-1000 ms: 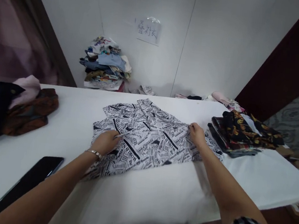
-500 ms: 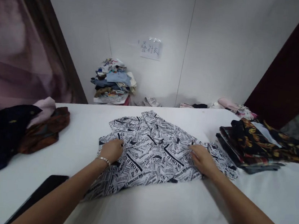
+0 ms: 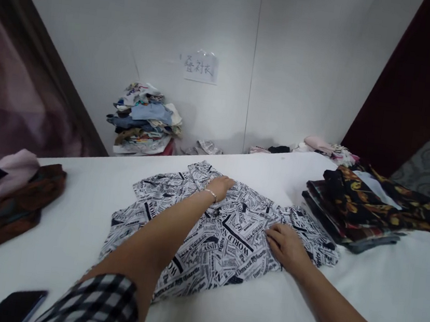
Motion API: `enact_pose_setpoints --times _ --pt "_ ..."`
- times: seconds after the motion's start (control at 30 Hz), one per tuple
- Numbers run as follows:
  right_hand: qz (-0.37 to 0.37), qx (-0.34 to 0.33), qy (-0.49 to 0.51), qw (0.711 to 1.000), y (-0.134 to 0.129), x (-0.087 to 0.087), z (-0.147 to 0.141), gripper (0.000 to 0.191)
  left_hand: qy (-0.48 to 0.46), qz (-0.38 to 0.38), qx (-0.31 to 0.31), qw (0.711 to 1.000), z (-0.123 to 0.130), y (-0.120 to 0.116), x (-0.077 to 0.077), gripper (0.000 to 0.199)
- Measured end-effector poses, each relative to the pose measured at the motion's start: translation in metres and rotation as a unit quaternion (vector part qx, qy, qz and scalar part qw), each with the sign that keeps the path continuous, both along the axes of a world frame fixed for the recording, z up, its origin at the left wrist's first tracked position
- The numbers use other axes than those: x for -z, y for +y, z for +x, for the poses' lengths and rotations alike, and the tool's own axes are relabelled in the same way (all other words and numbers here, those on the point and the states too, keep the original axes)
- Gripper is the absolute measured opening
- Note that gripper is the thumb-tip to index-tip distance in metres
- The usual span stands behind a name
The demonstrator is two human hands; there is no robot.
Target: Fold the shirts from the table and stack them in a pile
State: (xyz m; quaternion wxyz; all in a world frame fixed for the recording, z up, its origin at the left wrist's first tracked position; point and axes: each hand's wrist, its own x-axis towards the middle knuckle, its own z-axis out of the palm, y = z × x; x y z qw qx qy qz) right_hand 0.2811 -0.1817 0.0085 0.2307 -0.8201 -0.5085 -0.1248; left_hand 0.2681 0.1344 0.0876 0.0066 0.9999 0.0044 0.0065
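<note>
A white shirt with black newspaper print (image 3: 237,231) lies spread on the white table, its collar toward the wall. My left hand (image 3: 220,187) is stretched across it and rests on the fabric just right of the collar. Its fingers lie out flat, with their tips partly hidden behind the hand. On the right half of the shirt, near the sleeve, my right hand (image 3: 286,248) lies flat with its fingers extended on the cloth. My left forearm covers part of the shirt's left half.
Folded shirts (image 3: 358,205) are stacked at the right. Brown (image 3: 13,209) and pink (image 3: 15,170) garments lie at the left, a black phone (image 3: 17,306) at the front left. Behind the table stands a clothes pile (image 3: 147,119); a paper sign (image 3: 202,67) hangs on the wall.
My left hand has moved from the shirt's left side up and right to beside the collar. My right hand has shifted slightly toward me. The view has turned a little right.
</note>
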Motion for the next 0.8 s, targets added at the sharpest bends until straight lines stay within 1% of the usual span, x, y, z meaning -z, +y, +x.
enact_pose_setpoints --times 0.07,0.17,0.27,0.37,0.5,0.57,0.63,0.7,0.77,0.8 --pt "0.000 -0.002 0.010 1.000 -0.001 -0.002 0.000 0.027 0.021 0.020 0.011 1.000 0.013 0.001 0.001 0.040" --pt "-0.005 -0.001 0.014 1.000 -0.001 -0.004 0.000 0.028 0.030 0.067 -0.017 0.997 0.016 0.013 -0.003 0.019" --pt "-0.010 0.002 0.016 1.000 0.000 -0.004 0.000 0.028 0.023 0.111 -0.048 0.992 0.009 0.030 -0.016 0.017" --pt "-0.009 0.005 0.019 1.000 0.000 -0.002 0.000 0.028 0.008 0.147 -0.063 0.987 -0.002 0.044 -0.037 0.021" --pt "0.005 0.022 0.013 1.000 -0.001 0.005 0.004 0.029 -0.028 0.184 -0.064 0.980 -0.016 0.059 -0.074 0.029" --pt "0.013 0.042 0.007 0.999 -0.002 0.009 0.007 0.029 -0.040 0.194 -0.079 0.977 -0.023 0.066 -0.093 0.026" --pt "0.013 0.056 0.005 0.998 -0.004 0.011 0.009 0.029 -0.057 0.211 -0.094 0.971 -0.034 0.075 -0.111 0.017" --pt "0.007 0.062 0.009 0.998 -0.006 0.011 0.010 0.030 -0.095 0.233 -0.084 0.964 -0.053 0.084 -0.126 0.014" --pt "-0.001 0.065 0.013 0.998 -0.008 0.010 0.010 0.031 -0.144 0.250 -0.065 0.955 -0.081 0.090 -0.137 0.016" --pt "-0.005 0.069 0.015 0.998 -0.008 0.009 0.010 0.032 -0.166 0.254 -0.061 0.951 -0.098 0.092 -0.140 0.015"
